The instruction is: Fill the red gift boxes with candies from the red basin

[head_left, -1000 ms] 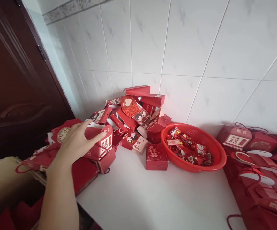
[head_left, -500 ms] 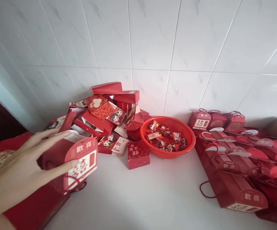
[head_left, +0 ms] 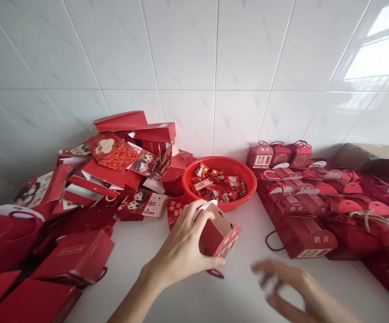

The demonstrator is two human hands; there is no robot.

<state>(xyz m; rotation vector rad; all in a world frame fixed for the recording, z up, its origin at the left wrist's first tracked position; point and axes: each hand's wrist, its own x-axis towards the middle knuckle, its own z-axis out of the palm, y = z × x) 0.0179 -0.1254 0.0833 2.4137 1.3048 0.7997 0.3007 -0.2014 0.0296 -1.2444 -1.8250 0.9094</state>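
My left hand point(head_left: 184, 244) is closed round a small red gift box point(head_left: 214, 231) with a rounded end flap, cream lettering panel and dark red cord. The box is held low over the white tabletop, in front of a red plastic basket point(head_left: 253, 190) of wrapped sweets point(head_left: 219, 184). Its top looks open, though its inside is mostly out of sight. To the right of it, my right hand point(head_left: 288, 287) is in the air, holding nothing, fingers apart and slightly blurred. Partly hidden behind my left hand lies a flat red box point(head_left: 176, 208).
A loose heap of red cartons point(head_left: 127, 166) leans toward the tiled wall at the left. More red boxes point(head_left: 75, 255) stand at the front left. Rows of handled red boxes point(head_left: 302, 233) fill the right side, and a brown cardboard box point(head_left: 372, 154) is behind them.
My left hand has carried the gift box from the left to the middle, in front of the basket. My right hand has come into view. The view has turned a little.
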